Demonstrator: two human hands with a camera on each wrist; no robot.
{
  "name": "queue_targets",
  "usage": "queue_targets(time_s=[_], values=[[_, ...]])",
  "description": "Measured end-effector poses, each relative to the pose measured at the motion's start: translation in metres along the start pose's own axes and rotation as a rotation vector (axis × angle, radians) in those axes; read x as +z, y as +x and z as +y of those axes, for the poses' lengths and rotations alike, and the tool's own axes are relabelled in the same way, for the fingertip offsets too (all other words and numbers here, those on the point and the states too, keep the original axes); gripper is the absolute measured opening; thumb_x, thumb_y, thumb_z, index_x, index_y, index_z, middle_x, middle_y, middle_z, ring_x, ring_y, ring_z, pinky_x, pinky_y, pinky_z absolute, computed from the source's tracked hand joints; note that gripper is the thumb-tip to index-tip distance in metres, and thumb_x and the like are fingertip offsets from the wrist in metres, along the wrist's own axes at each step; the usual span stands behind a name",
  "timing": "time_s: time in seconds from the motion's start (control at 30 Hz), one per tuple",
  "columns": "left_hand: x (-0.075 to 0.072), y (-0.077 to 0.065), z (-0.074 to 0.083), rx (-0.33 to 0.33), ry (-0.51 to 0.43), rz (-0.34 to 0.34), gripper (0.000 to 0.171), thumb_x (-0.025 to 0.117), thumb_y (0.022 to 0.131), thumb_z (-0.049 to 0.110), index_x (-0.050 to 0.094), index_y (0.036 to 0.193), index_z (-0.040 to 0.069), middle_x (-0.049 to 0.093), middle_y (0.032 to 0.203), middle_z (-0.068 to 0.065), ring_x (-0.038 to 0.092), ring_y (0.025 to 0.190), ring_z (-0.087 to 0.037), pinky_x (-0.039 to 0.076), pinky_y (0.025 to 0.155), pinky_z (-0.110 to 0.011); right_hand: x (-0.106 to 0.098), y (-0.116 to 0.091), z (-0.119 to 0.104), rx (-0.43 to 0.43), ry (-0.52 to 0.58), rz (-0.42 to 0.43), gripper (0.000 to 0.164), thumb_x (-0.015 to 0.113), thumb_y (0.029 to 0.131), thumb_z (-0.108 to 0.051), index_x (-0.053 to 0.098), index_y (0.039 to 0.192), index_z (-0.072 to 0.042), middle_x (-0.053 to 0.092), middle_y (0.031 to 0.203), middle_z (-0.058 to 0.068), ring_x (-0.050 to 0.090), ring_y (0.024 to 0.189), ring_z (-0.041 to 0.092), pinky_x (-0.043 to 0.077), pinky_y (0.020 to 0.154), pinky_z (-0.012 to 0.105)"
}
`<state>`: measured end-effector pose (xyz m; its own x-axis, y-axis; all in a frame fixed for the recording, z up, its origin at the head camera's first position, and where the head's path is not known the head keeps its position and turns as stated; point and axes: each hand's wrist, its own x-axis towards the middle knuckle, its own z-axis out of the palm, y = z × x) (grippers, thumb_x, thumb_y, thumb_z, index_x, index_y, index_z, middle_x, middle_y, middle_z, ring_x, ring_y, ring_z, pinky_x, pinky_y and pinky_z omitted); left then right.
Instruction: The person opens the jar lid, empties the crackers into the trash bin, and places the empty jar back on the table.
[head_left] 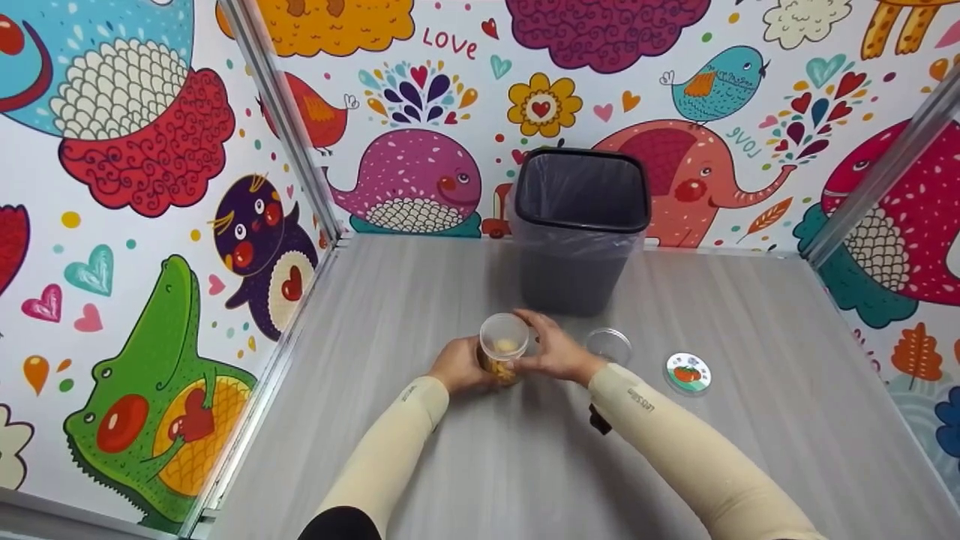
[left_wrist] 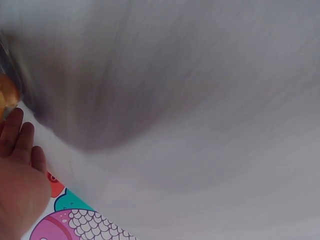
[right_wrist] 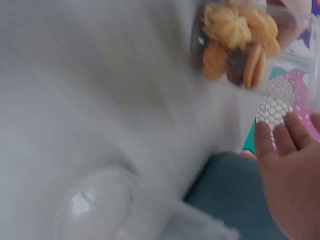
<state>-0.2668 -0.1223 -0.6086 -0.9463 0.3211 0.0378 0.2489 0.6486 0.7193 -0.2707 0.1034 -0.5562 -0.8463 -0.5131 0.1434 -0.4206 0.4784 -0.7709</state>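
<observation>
We are seeing printed walls [head_left: 405, 180] filling the upper half and left side of the frame, covered with cartoon animals, hearts and flowers, and metal posts [head_left: 281, 112] are running down their corners. Below them, a pale grey, wood-grained counter [head_left: 352, 330] is spreading across the centre and lower frame.

Near the upper middle we are looking at a dark grey bin [head_left: 574, 274], standing upright with a black rim and a clear liner overhanging its sides; it is blocking our view of the elephant's back on the wall. Two cream sleeves [head_left: 686, 446] are reaching in from the bottom edge, the right one crossing the counter below the round pieces.

Our right hand [head_left: 555, 349] is curving beside the jar's rim at centre; its fingers are extending nearly straight, and we cannot tell whether they are touching. Our left hand [head_left: 459, 364] is gripping the jar from the left, its fingers bent round the side.

The clear, open jar [head_left: 504, 330] is sitting just below the bin, leaning slightly. Right of centre, a clear disc [head_left: 609, 346] is lying near our right wrist, and farther right a red-pictured lid [head_left: 688, 373] is resting. Yellow and brown cookies [right_wrist: 227, 30] are filling the jar's lower part.
</observation>
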Motion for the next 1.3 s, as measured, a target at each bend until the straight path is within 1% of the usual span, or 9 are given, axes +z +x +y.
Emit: queue_targets(time_s=[0.13, 0.27, 0.47, 0.6, 0.7, 0.9, 1.1, 1.2, 1.3], values=[[0.0, -0.001, 0.001, 0.003, 0.019, 0.01, 0.065, 0.097, 0.055, 0.022, 0.07, 0.113, 0.008, 0.072, 0.099, 0.003, 0.065, 0.091, -0.013, 0.052, 0.089, -0.034, 0.016, -0.003, 0.001, -0.024, 0.072, 0.1, 0.088, 0.089, 0.074, -0.025, 0.042, 0.144, 0.001, 0.05, 0.136, 0.02, 0.049, 0.124, 0.033, 0.047, 0.097, 0.046], [0.0, -0.002, 0.001, 0.014, 0.026, 0.017, 0.064, 0.097, 0.056, 0.023, 0.07, 0.111, 0.007, 0.072, 0.098, 0.002, 0.065, 0.09, -0.013, 0.052, 0.088, -0.034, 0.021, -0.004, 0.002, -0.021, 0.076, 0.142, 0.085, 0.089, 0.074, -0.026, 0.046, 0.142, -0.001, 0.051, 0.135, 0.019, 0.05, 0.123, 0.033, 0.046, 0.098, 0.047], [-0.001, -0.002, 0.001, 0.015, 0.04, 0.01, 0.065, 0.096, 0.058, 0.028, 0.069, 0.113, 0.006, 0.072, 0.102, 0.0, 0.066, 0.095, -0.016, 0.052, 0.091, -0.034, 0.002, 0.0, 0.0, 0.05, -0.06, -0.013, 0.089, 0.085, 0.077, -0.04, 0.043, 0.15, -0.013, 0.047, 0.143, 0.017, 0.045, 0.129, 0.034, 0.042, 0.103, 0.05], [-0.001, -0.001, 0.002, 0.01, 0.046, 0.001, 0.066, 0.095, 0.061, 0.029, 0.068, 0.117, 0.006, 0.072, 0.105, -0.002, 0.066, 0.099, -0.017, 0.051, 0.093, -0.034, -0.012, 0.007, -0.002, 0.015, -0.103, -0.111, 0.089, 0.084, 0.078, -0.04, 0.042, 0.151, -0.011, 0.047, 0.143, 0.019, 0.044, 0.131, 0.036, 0.037, 0.106, 0.053], [-0.001, -0.001, 0.002, 0.007, 0.039, 0.002, 0.065, 0.095, 0.06, 0.027, 0.069, 0.115, 0.006, 0.072, 0.104, -0.001, 0.066, 0.097, -0.016, 0.051, 0.092, -0.034, -0.016, 0.009, -0.003, -0.009, -0.123, -0.132, 0.09, 0.085, 0.077, -0.039, 0.041, 0.15, -0.008, 0.047, 0.145, 0.017, 0.042, 0.133, 0.035, 0.034, 0.11, 0.05], [0.0, -0.001, 0.0, 0.011, 0.026, 0.009, 0.067, 0.096, 0.058, 0.031, 0.069, 0.114, 0.007, 0.072, 0.102, 0.002, 0.065, 0.094, -0.014, 0.052, 0.09, -0.034, -0.005, 0.003, -0.001, 0.026, -0.046, -0.021, 0.093, 0.088, 0.074, -0.035, 0.04, 0.146, -0.002, 0.047, 0.144, 0.016, 0.045, 0.132, 0.029, 0.04, 0.106, 0.045], [-0.001, -0.002, 0.0, 0.023, 0.053, 0.029, 0.063, 0.096, 0.057, 0.028, 0.07, 0.11, 0.007, 0.072, 0.098, 0.001, 0.065, 0.09, -0.014, 0.052, 0.087, -0.034, 0.013, -0.001, 0.003, -0.051, 0.029, 0.112, 0.086, 0.09, 0.073, -0.029, 0.046, 0.14, 0.003, 0.054, 0.133, 0.017, 0.051, 0.124, 0.029, 0.048, 0.097, 0.044], [-0.001, -0.002, 0.001, 0.023, 0.063, 0.026, 0.063, 0.096, 0.057, 0.027, 0.07, 0.11, 0.006, 0.072, 0.098, 0.0, 0.065, 0.09, -0.015, 0.052, 0.087, -0.034, 0.014, -0.002, 0.003, -0.063, 0.031, 0.116, 0.084, 0.09, 0.074, -0.028, 0.047, 0.139, 0.003, 0.055, 0.131, 0.018, 0.052, 0.121, 0.03, 0.049, 0.096, 0.044], [-0.001, -0.001, 0.001, 0.024, 0.063, 0.024, 0.063, 0.096, 0.057, 0.025, 0.07, 0.111, 0.006, 0.072, 0.099, 0.0, 0.065, 0.091, -0.015, 0.052, 0.087, -0.034, 0.007, -0.001, 0.002, -0.038, 0.007, 0.069, 0.084, 0.089, 0.075, -0.029, 0.047, 0.142, 0.001, 0.054, 0.134, 0.018, 0.052, 0.123, 0.031, 0.048, 0.097, 0.044]])
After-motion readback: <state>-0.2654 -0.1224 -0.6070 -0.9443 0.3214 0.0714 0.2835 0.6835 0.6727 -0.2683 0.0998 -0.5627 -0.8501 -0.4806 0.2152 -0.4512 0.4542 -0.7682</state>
